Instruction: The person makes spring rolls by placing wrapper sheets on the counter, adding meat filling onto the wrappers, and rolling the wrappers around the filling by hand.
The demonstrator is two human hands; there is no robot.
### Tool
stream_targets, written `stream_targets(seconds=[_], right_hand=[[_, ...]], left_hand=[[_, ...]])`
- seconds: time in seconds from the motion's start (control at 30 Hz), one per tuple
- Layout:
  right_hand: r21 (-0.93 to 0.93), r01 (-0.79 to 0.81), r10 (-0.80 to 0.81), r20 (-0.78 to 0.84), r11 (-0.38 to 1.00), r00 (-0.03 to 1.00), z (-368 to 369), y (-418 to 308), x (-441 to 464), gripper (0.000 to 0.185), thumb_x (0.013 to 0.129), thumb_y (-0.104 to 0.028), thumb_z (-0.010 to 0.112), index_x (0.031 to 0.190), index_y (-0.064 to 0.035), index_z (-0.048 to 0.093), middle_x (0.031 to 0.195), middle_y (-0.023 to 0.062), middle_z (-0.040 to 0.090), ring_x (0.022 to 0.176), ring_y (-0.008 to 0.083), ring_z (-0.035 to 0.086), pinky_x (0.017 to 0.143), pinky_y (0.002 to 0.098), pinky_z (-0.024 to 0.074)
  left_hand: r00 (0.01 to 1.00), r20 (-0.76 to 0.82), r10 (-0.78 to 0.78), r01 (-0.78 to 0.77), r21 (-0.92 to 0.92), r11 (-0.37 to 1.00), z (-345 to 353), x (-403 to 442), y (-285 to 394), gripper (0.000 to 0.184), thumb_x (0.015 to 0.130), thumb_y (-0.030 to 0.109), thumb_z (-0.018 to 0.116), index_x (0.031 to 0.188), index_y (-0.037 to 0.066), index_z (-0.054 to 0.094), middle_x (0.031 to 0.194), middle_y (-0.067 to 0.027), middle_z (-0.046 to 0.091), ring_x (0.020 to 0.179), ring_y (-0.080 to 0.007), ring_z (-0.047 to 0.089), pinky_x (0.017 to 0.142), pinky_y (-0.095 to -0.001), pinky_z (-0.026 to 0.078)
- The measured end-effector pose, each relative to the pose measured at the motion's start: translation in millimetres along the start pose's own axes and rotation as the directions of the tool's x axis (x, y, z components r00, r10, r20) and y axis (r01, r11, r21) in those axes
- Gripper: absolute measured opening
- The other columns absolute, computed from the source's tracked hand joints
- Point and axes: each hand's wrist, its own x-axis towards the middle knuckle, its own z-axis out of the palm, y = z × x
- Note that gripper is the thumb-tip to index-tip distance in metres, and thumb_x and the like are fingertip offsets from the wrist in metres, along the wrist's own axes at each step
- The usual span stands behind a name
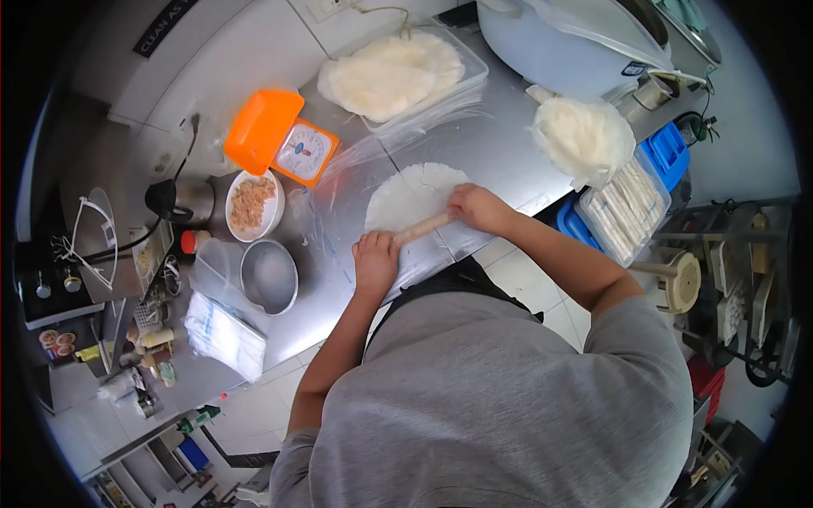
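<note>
Fingers (366, 242) of two hands (378, 264) on one roll (421, 228) along one round sheet (411, 190)

Fingers (373, 241) at ends of roll (425, 228)

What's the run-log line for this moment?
left hand: on roll, left end | right hand: on roll, right end | roll: along pale sheet, near edge | white bowl: holds pinkish mix

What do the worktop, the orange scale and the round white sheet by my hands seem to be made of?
Worktop: probably stainless steel; grey with soft reflections.
Scale: likely smooth plastic; bright, even orange casing.
Sheet: perhaps thin dough; matte, pale, uneven edge.
</note>
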Motion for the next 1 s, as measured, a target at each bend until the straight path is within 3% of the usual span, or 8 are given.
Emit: stream_targets(seconds=[0.13,0.23,0.37,0.57,0.67,0.87,0.97,1.0], right_hand=[[-0.328,0.074,-0.120,-0.123,0.942,0.985,-5.2,-13.7,10.5,0.019,0.079,-0.015,0.064,0.097,-0.0090,0.062,0.098,0.0079,0.058,0.098,0.0269,0.054,0.083,0.0393,0.0421],[-0.329,0.312,-0.363,-0.104,0.891,0.926,8.7,-17.0,5.9,0.020,0.082,-0.016,0.058,0.100,-0.0093,0.063,0.102,0.0069,0.058,0.100,0.0248,0.054,0.086,0.0380,0.0407],[-0.280,0.440,-0.494,-0.161,0.853,0.855,27.0,-12.0,-3.7,0.025,0.085,-0.014,0.051,0.107,-0.0103,0.063,0.105,0.0058,0.058,0.102,0.0242,0.054,0.091,0.0381,0.0398],[-0.170,0.299,-0.322,-0.133,0.939,0.937,25.8,8.8,7.6,0.026,0.084,-0.010,0.054,0.107,-0.0119,0.066,0.103,0.0062,0.060,0.103,0.0262,0.054,0.093,0.0387,0.0393],[-0.079,0.203,-0.211,-0.112,0.976,0.971,22.2,14.6,19.4,0.022,0.082,-0.009,0.058,0.101,-0.0115,0.067,0.098,0.0071,0.059,0.103,0.0276,0.054,0.091,0.0396,0.0395],[-0.151,-0.059,0.029,-0.197,0.987,0.980,-2.8,-15.7,30.3,0.012,0.082,-0.012,0.058,0.092,-0.0089,0.065,0.097,0.0074,0.057,0.101,0.0268,0.053,0.089,0.0401,0.0396],[-0.283,0.342,-0.400,-0.180,0.896,0.899,10.6,1.2,25.4,0.012,0.082,-0.013,0.059,0.092,-0.0094,0.065,0.097,0.0071,0.057,0.100,0.0263,0.054,0.088,0.0399,0.0403],[-0.266,0.364,-0.418,-0.187,0.893,0.889,12.5,5.6,25.1,0.012,0.082,-0.013,0.059,0.092,-0.0098,0.065,0.097,0.0068,0.057,0.100,0.0262,0.054,0.087,0.0398,0.0405]], left_hand=[[0.981,-0.138,-0.137,0.161,0.179,0.971,-2.9,12.6,25.2,0.018,0.091,0.016,0.053,0.104,0.008,0.063,0.108,-0.0112,0.058,0.105,-0.0306,0.053,0.092,-0.0445,0.037],[0.955,-0.068,0.288,-0.275,0.158,0.948,7.3,16.3,16.8,0.024,0.088,0.012,0.054,0.110,0.008,0.062,0.110,-0.0119,0.056,0.107,-0.0299,0.052,0.092,-0.0434,0.039],[0.926,-0.073,0.371,-0.364,0.094,0.927,22.1,11.7,18.1,0.040,0.085,0.010,0.058,0.125,0.007,0.059,0.113,-0.0110,0.056,0.109,-0.0291,0.052,0.094,-0.0417,0.040],[0.945,-0.077,0.317,-0.314,0.045,0.948,24.1,23.8,8.2,0.037,0.086,0.010,0.059,0.123,0.006,0.059,0.111,-0.0120,0.059,0.105,-0.0326,0.054,0.092,-0.0426,0.041],[0.988,-0.055,0.143,-0.151,-0.203,0.967,14.6,36.1,6.3,0.027,0.088,0.011,0.057,0.114,0.006,0.062,0.108,-0.0123,0.059,0.103,-0.0338,0.054,0.090,-0.0429,0.042],[1.000,0.001,-0.002,0.001,0.120,0.993,2.5,50.3,18.2,0.023,0.089,0.010,0.054,0.110,0.007,0.064,0.110,-0.0116,0.057,0.106,-0.0333,0.052,0.092,-0.0435,0.040],[0.957,-0.116,0.267,-0.264,0.036,0.964,16.2,46.1,21.5,0.027,0.087,0.009,0.054,0.113,0.006,0.063,0.113,-0.0117,0.056,0.109,-0.0328,0.051,0.094,-0.0431,0.038],[0.950,-0.087,0.299,-0.296,0.042,0.954,21.7,42.1,23.7,0.031,0.085,0.008,0.057,0.115,0.005,0.062,0.114,-0.0125,0.056,0.110,-0.0332,0.051,0.096,-0.0433,0.037]])
